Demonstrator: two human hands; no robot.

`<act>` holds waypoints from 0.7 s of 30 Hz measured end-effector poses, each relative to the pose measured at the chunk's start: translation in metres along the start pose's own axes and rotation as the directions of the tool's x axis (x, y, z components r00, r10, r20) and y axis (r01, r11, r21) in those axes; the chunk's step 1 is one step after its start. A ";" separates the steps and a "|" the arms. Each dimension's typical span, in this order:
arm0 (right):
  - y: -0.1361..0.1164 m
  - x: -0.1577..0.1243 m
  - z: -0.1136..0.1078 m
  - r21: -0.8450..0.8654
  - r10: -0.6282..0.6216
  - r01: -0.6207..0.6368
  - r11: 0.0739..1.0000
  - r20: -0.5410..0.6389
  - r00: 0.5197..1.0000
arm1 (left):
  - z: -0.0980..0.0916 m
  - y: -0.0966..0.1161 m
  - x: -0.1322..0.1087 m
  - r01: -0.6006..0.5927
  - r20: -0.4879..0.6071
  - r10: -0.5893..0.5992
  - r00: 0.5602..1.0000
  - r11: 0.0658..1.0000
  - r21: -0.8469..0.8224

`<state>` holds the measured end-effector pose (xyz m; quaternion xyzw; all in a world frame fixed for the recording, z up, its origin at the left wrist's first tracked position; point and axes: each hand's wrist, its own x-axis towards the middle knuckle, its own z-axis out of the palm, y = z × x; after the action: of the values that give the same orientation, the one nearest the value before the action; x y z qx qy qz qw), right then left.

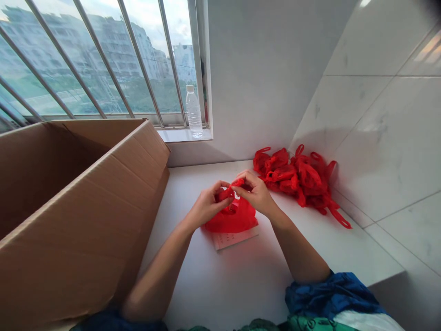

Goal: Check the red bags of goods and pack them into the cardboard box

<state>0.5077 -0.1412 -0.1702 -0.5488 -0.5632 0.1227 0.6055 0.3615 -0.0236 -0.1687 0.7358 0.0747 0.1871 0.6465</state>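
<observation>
A red plastic bag (231, 223) rests on the white tabletop in front of me, its handles drawn up between my two hands. My left hand (211, 204) pinches the bag's upper part on the left, thumb and fingers closed. On the other side my right hand (254, 192) grips the bag's handle, fingertips almost meeting those of the left. Under the bag a pale printed card or paper (236, 239) sticks out toward me. Whatever the bag contains is hidden by the red plastic.
A heap of red plastic bags (299, 177) lies by the wall at the right. An open cardboard box (103, 220) stands along the left side of the white table (227, 285). On the windowsill is a clear bottle (194, 112), beside a barred window.
</observation>
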 end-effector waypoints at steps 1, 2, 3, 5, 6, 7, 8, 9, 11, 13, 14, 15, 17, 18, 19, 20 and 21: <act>-0.003 -0.002 -0.002 -0.074 -0.049 0.048 0.996 -0.016 0.999 | 0.001 0.000 0.000 -0.023 -0.041 0.026 0.999 0.997 0.068; -0.005 -0.005 -0.002 -0.139 -0.099 0.095 0.986 -0.023 0.995 | 0.001 0.000 0.000 -0.036 -0.079 0.044 0.996 0.994 0.106; -0.006 -0.008 -0.002 -0.192 -0.141 0.135 0.972 -0.021 0.990 | 0.001 0.000 0.000 -0.038 -0.101 0.050 0.994 0.993 0.110; -0.007 -0.015 -0.002 -0.273 -0.210 0.199 0.941 -0.013 0.978 | 0.000 0.001 -0.001 -0.030 -0.088 0.033 0.996 0.999 0.032; -0.007 -0.018 -0.001 -0.311 -0.239 0.224 0.924 -0.012 0.971 | -0.001 0.001 -0.002 -0.014 -0.065 0.012 0.998 0.999 -0.032; -0.006 -0.022 -0.001 -0.350 -0.266 0.244 0.904 -0.015 0.964 | -0.001 0.001 -0.003 0.012 -0.039 -0.016 0.999 0.994 -0.106; -0.005 -0.025 -0.001 -0.389 -0.292 0.261 0.883 -0.021 0.956 | -0.002 0.001 -0.005 0.043 -0.019 -0.048 0.999 0.982 -0.183; -0.004 -0.029 -0.001 -0.428 -0.317 0.277 0.860 -0.024 0.948 | -0.003 0.000 -0.005 0.072 -0.021 -0.079 0.997 0.965 -0.251; -0.003 -0.039 -0.003 -0.489 -0.357 0.299 0.819 -0.027 0.934 | -0.006 -0.007 -0.005 0.075 -0.115 -0.116 0.987 0.946 -0.314; -0.002 -0.053 -0.008 -0.509 -0.362 0.302 0.806 -0.020 0.932 | -0.014 -0.019 -0.002 -0.008 -0.320 -0.077 0.944 0.966 -0.258; -0.001 -0.061 -0.010 -0.504 -0.347 0.293 0.813 -0.013 0.938 | -0.020 -0.027 0.000 -0.062 -0.435 -0.035 0.900 0.977 -0.206; 0.001 -0.071 -0.013 -0.492 -0.320 0.274 0.826 -0.008 0.947 | -0.027 -0.036 0.002 -0.108 -0.534 0.005 0.846 0.981 -0.162; 0.006 -0.090 -0.020 -0.458 -0.240 0.209 0.864 -0.010 0.971 | -0.039 -0.055 0.003 -0.152 -0.666 0.033 0.745 0.981 -0.122; 0.009 -0.099 -0.024 -0.433 -0.190 0.164 0.886 -0.016 0.982 | -0.044 -0.064 0.002 -0.147 -0.701 0.026 0.713 0.983 -0.113; 0.013 -0.108 -0.027 -0.400 -0.130 0.112 0.910 -0.020 0.991 | -0.048 -0.072 0.000 -0.133 -0.717 0.017 0.697 0.986 -0.105; 0.017 -0.116 -0.032 -0.358 -0.064 0.054 0.932 -0.016 0.998 | -0.050 -0.078 -0.004 -0.119 -0.719 0.015 0.695 0.988 -0.095; 0.021 -0.122 -0.037 -0.310 0.008 -0.007 0.951 0.002 1.000 | -0.051 -0.083 -0.009 -0.111 -0.709 0.018 0.705 0.990 -0.085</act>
<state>0.5070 -0.2463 -0.2452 -0.6390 -0.5743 0.0358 0.5106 0.3448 0.0333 -0.2464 0.5698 0.2789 0.4809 0.6052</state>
